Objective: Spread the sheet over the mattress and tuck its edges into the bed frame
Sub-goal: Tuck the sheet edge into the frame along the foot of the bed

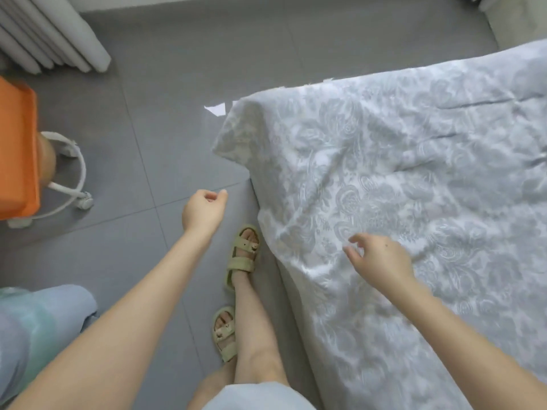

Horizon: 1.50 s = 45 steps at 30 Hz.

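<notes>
White floral-print fabric sheet (414, 179) lies rumpled over the mattress, its corner (236, 134) hanging loose above the grey tiled floor (154, 108). Risk imo: tugging one side could drag it crooked or leave that corner untucked. Right hand (381, 258) is over the sheet, fingers apart and half-curled, gripping nothing; can't tell if they touch. Left hand (202, 213) is loosely curled, empty.

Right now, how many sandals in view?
2: the far sandal is on the floor beside the sheet where it hangs; the near sandal is just behind it, closer to the camera. Both are worn on feet. None seems hidden.
</notes>
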Available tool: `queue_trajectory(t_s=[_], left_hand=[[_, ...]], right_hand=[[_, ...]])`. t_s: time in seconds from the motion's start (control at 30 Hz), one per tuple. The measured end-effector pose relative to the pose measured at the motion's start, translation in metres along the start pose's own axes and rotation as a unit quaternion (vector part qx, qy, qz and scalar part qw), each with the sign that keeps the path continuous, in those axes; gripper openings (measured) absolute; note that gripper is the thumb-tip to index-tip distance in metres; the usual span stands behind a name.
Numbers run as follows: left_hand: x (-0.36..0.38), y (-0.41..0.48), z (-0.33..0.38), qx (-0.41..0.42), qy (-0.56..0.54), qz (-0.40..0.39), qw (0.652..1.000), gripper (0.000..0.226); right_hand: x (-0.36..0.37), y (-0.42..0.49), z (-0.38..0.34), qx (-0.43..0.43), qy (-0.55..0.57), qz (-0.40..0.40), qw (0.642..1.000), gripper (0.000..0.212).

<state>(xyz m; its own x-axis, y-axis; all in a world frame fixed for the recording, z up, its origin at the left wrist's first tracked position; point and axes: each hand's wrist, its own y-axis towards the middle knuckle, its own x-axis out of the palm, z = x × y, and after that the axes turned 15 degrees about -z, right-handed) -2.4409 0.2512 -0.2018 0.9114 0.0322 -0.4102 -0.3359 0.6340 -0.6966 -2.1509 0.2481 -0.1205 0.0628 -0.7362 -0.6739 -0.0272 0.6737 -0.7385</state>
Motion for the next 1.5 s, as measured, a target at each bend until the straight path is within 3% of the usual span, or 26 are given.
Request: queue_trajectory(t_s=[0.17,0.27,0.33,0.43,0.47,0.53,0.6,0.63,0.7,0.73,0.8,0.87,0.9,0.97,1.03,1.1,1.17,1.27,1.4,1.5], left_hand=[[0.001,0.077,0.083,-0.045,-0.19,-0.078,0.978,0.034],[-0.002,0.129,0.131,0.0,-0.014,-0.033,0.999,0.037],[-0.008,0.16,0.157,0.075,0.112,-0.034,0.99,0.045],[-0.016,0.192,0.181,0.156,0.242,-0.154,0.945,0.042],[-0.017,0.193,0.185,0.159,0.272,-0.198,0.928,0.035],[-0.018,0.179,0.187,0.198,0.304,-0.245,0.899,0.024],[-0.021,0.15,0.184,0.314,0.259,-0.226,0.885,0.023],[-0.025,0.133,0.183,0.372,0.23,-0.224,0.871,0.025],[-0.031,0.114,0.177,0.448,0.225,-0.24,0.831,0.026],[-0.03,0.109,0.176,0.434,0.225,-0.259,0.833,0.026],[-0.025,0.115,0.181,0.291,0.188,-0.282,0.895,0.027],[-0.013,0.141,0.189,0.169,0.234,-0.218,0.932,0.036],[-0.006,0.161,0.193,0.128,0.283,-0.218,0.925,0.044],[0.007,0.195,0.201,0.044,0.32,-0.303,0.897,0.056],[0.021,0.218,0.204,-0.004,0.315,-0.396,0.863,0.058],[0.03,0.227,0.2,-0.003,0.341,-0.419,0.842,0.049],[0.032,0.229,0.197,0.007,0.342,-0.418,0.841,0.039],[0.027,0.226,0.194,0.036,0.299,-0.382,0.874,0.025],[0.0,0.214,0.213,0.094,0.221,-0.34,0.909,0.015],[-0.031,0.205,0.252,0.145,0.158,-0.285,0.934,0.015]], right_hand=[[-0.101,0.099,-0.066,-0.086,0.071,0.145,0.983,0.037],[-0.156,0.18,-0.094,-0.128,0.052,0.171,0.975,0.043],[-0.19,0.232,-0.108,-0.138,-0.009,0.102,0.985,0.052],[-0.214,0.278,-0.119,-0.119,-0.09,-0.064,0.987,0.046],[-0.215,0.281,-0.12,-0.135,-0.106,-0.071,0.983,0.038],[-0.206,0.265,-0.108,-0.206,-0.101,0.043,0.972,0.034],[-0.193,0.232,-0.082,-0.275,-0.048,0.216,0.936,0.03],[-0.186,0.216,-0.068,-0.3,-0.024,0.26,0.917,0.026],[-0.175,0.194,-0.049,-0.317,0.001,0.262,0.911,0.021],[-0.173,0.189,-0.044,-0.313,0.012,0.245,0.918,0.022],[-0.174,0.186,-0.043,-0.298,0.022,0.196,0.934,0.026],[-0.187,0.185,-0.049,-0.274,0.027,0.126,0.953,0.034],[-0.195,0.189,-0.053,-0.243,0.024,0.094,0.965,0.042],[-0.212,0.204,-0.064,-0.138,-0.017,0.032,0.99,0.058],[-0.232,0.229,-0.08,-0.042,-0.052,-0.031,0.997,0.052],[-0.243,0.261,-0.091,-0.002,-0.056,-0.094,0.994,0.036],[-0.249,0.29,-0.105,0.043,-0.119,-0.194,0.973,0.054],[-0.245,0.326,-0.122,0.098,-0.219,-0.258,0.936,0.025],[-0.243,0.339,-0.127,0.058,-0.241,-0.251,0.936,0.01],[-0.258,0.318,-0.117,0.042,-0.17,-0.175,0.969,0.006]])
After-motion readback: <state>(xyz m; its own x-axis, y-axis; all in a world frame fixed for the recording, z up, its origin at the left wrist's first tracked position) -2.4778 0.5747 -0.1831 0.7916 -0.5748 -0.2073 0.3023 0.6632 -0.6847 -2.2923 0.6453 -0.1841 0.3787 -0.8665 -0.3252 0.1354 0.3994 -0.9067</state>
